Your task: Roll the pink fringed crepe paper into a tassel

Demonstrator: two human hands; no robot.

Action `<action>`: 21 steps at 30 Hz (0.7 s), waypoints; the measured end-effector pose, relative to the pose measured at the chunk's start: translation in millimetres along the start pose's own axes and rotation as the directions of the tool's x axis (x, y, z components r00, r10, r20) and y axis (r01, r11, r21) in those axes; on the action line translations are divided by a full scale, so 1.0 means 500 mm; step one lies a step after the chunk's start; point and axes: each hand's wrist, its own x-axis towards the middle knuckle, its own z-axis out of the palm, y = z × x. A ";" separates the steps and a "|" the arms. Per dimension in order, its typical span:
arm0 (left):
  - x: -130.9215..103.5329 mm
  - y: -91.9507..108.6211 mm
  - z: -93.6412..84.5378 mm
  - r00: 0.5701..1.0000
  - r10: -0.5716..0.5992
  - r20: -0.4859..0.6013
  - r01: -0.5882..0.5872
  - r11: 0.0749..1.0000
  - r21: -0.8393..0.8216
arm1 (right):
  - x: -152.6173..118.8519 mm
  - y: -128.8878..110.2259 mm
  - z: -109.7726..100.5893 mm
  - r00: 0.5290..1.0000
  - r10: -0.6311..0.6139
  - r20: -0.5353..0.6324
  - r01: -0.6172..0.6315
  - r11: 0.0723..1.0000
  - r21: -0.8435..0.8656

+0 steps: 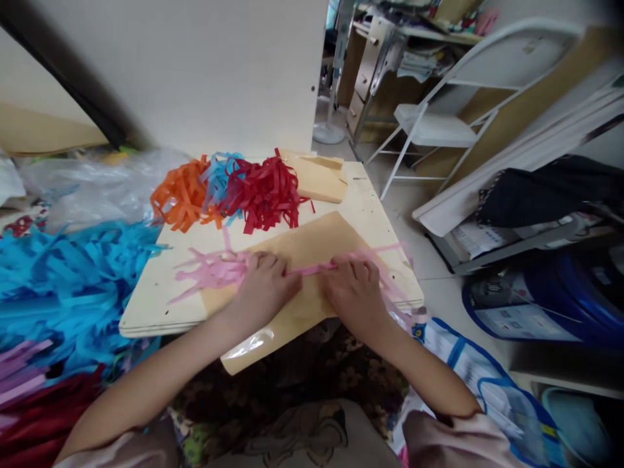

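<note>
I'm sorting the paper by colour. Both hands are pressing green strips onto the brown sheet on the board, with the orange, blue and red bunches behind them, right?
Not quite: the strips under the left hand and right hand are pink, not green, as the head view shows. The rest stands: they lie on the brown sheet on the board, with the orange, blue and red bunches behind.

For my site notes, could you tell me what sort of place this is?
Probably a cluttered home craft or storage room: heaps of cut paper strips on a low wooden board, a folding chair, crowded shelves.
</note>
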 end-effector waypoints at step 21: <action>0.016 0.008 0.017 0.984 -0.088 0.157 0.053 0.974 0.219 | 0.083 -0.007 0.023 0.956 -0.263 0.127 0.256 0.964 0.073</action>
